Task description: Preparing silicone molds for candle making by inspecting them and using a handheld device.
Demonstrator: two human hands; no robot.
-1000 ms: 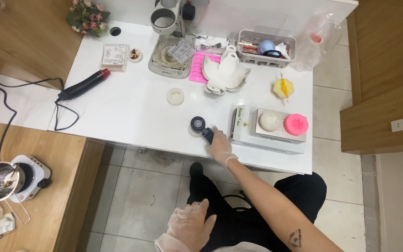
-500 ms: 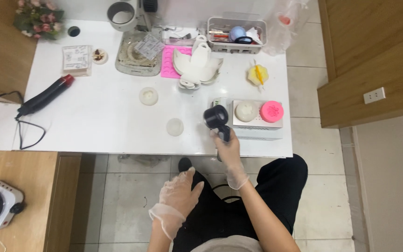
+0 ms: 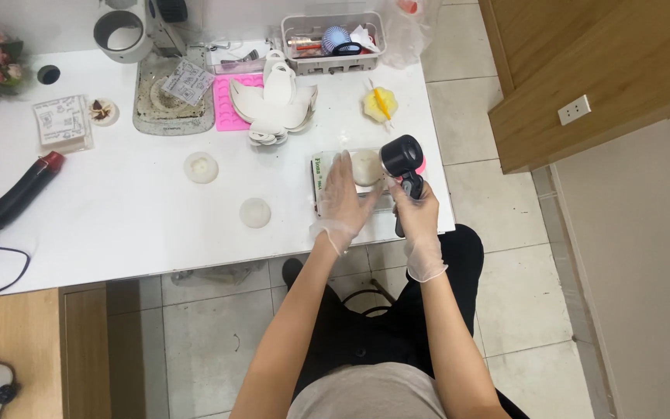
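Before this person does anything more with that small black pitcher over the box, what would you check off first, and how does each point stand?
1. Right hand grips the black pitcher by its handle: ok.
2. Left hand steadies the white box: ok.
3. Pitcher over the round white mould: not ok, it sits beside it.
4. Pitcher's contents: cannot tell.
5. Both hands gloved: ok.
6. Box fully on the white table: ok.
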